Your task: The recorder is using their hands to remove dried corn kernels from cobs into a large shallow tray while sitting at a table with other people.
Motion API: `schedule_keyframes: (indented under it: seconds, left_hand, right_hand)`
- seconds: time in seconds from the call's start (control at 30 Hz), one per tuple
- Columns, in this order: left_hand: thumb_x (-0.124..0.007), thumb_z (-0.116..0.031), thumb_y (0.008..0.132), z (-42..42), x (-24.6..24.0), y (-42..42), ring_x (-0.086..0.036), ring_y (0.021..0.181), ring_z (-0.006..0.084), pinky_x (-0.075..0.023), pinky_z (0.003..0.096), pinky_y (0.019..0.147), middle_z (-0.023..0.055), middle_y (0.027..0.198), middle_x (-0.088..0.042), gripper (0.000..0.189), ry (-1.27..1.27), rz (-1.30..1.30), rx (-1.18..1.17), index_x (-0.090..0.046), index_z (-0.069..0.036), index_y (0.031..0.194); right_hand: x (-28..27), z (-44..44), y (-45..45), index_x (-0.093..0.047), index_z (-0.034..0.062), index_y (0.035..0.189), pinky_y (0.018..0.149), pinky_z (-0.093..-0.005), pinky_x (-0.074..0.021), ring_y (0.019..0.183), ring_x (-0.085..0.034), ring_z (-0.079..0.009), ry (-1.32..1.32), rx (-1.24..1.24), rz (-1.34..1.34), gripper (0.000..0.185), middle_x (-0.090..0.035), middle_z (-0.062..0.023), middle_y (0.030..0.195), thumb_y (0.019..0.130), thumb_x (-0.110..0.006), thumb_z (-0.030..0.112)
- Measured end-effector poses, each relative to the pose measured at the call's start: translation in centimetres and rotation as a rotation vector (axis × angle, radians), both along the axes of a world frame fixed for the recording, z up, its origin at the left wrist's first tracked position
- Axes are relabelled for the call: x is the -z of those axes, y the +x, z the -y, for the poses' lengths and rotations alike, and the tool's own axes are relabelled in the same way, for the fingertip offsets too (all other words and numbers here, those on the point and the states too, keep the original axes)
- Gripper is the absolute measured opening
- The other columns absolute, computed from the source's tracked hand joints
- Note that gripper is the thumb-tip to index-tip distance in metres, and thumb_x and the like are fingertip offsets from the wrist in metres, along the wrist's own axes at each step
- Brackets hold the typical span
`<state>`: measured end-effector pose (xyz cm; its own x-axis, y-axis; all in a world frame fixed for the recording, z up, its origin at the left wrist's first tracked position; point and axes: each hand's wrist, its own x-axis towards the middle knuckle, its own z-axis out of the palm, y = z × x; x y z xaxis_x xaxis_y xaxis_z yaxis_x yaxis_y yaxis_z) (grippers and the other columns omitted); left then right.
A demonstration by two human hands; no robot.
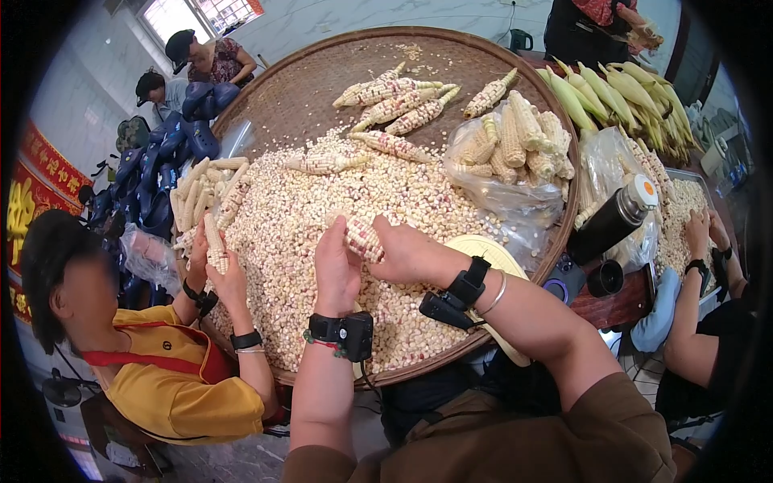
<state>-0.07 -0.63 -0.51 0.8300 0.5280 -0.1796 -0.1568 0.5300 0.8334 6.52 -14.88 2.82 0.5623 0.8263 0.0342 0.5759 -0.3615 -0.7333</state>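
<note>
Between my two hands is a corn cob (364, 239) with white and dark red kernels, held over the tray. My left hand (338, 262) grips its left end, and my right hand (401, 250) is closed around the right side with the thumb against the kernels. Beneath them spreads a thick heap of loose corn kernels (290, 211), white, yellow and reddish. The heap lies in a wide round woven bamboo tray (290, 84). Several husked cobs (398, 99) with red-speckled kernels lie farther back on the tray.
A plastic bag of stripped cobs (513, 145) stands at the tray's right. A black thermos (610, 217) and a phone (564, 278) sit beyond the rim, near unhusked corn (622, 96). At left, a co-worker's hands (226, 271) hold a pale cob; another person's hands (703, 232) work at right.
</note>
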Motion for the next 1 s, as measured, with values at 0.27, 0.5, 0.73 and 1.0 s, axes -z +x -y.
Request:
schedule_keyframes:
  seconds: [0.27,0.5,0.73,1.0]
  left_hand:
    - [-0.05,-0.024,0.099,0.8,-0.8,0.2,-0.062,0.076,0.014,-0.0519,0.0319,0.068,0.0038,0.087,-0.063,0.021,0.003,-0.007,-0.089,-0.059,-0.005,0.1]
    - [-0.045,-0.038,0.101,-0.2,-0.4,0.3,-0.063,0.079,0.0164,-0.0524,0.0338,0.071,0.0056,0.091,-0.064,0.035,-0.142,-0.019,-0.152,-0.057,-0.005,0.105]
    - [-0.047,-0.043,0.099,-2.8,0.7,-0.6,-0.063,0.083,0.0132,-0.0512,0.031,0.071,0.0036,0.099,-0.065,0.041,-0.137,0.049,0.274,-0.057,-0.005,0.111]
    - [-0.051,-0.024,0.098,-0.4,0.0,-0.1,-0.065,0.086,0.0155,-0.0541,0.0309,0.075,0.0066,0.093,-0.066,0.02,-0.04,0.031,-0.007,-0.057,-0.005,0.103]
  right_hand:
    - [-0.9,0.0,-1.0,-0.041,-0.0123,0.11,0.074,-0.0474,-0.0522,0.084,-0.064,-0.0448,-0.039,-0.017,-0.029,0.054,-0.063,-0.0316,0.084,0.075,-0.068,0.018]
    - [-0.8,0.1,-1.1,-0.041,-0.0133,0.108,0.072,-0.0464,-0.0523,0.081,-0.064,-0.0441,-0.025,-0.05,0.033,0.054,-0.063,-0.0303,0.081,0.074,-0.069,0.019]
    - [-0.8,0.4,-0.3,-0.044,-0.0094,0.103,0.07,-0.0481,-0.0514,0.078,-0.064,-0.0452,0.054,0.048,0.026,0.052,-0.062,-0.0316,0.079,0.077,-0.069,0.028]
    - [-0.1,0.2,0.0,-0.043,-0.0085,0.109,0.07,-0.0449,-0.0525,0.077,-0.064,-0.0435,0.094,0.033,-0.006,0.057,-0.063,-0.0293,0.082,0.077,-0.07,0.031]
